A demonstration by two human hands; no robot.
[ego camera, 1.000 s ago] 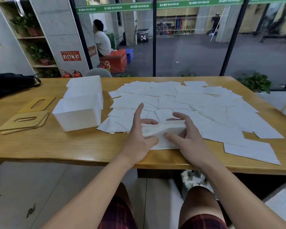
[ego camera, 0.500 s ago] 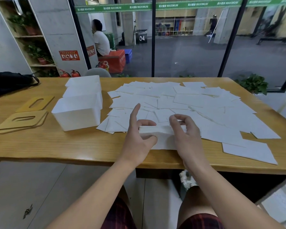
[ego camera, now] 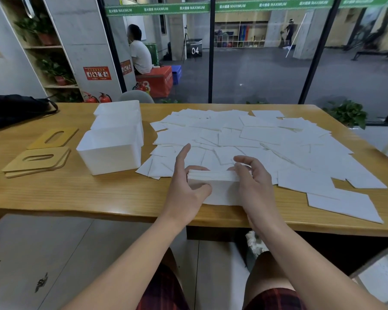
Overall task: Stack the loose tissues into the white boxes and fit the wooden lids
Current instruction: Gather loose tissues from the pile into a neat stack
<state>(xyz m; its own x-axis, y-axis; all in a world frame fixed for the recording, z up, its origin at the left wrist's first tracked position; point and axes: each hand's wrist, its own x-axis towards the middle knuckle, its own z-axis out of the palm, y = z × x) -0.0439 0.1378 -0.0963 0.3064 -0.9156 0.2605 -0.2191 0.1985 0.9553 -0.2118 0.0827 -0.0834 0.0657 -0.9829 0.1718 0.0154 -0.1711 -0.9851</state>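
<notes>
Both hands are on a small stack of tissues (ego camera: 213, 175) at the near edge of the table (ego camera: 54, 193), squaring it up. The left hand (ego camera: 186, 186) grips the stack's left end with the thumb under the near side and curled fingers at the far side, index finger sticking out straight. The right hand (ego camera: 253, 182) cups the right end with curled fingers over the top edge; thumb contact hidden. Gripping from both ends likely keeps the edges aligned so the stack drops into a box in one go.

The loose tissues (ego camera: 255, 139) are fanned over the middle and right of the table, overlapping, within reach; the bulk is not yet gathered. The white boxes (ego camera: 112, 151) sit in a near-to-far row just left of the spread, open tops up, nearest one looks empty; a short carry from the stack. The wooden lids (ego camera: 38, 159) lie flat at far left beside the boxes, slots up, parked clear until a box is filled; none fitted yet.
</notes>
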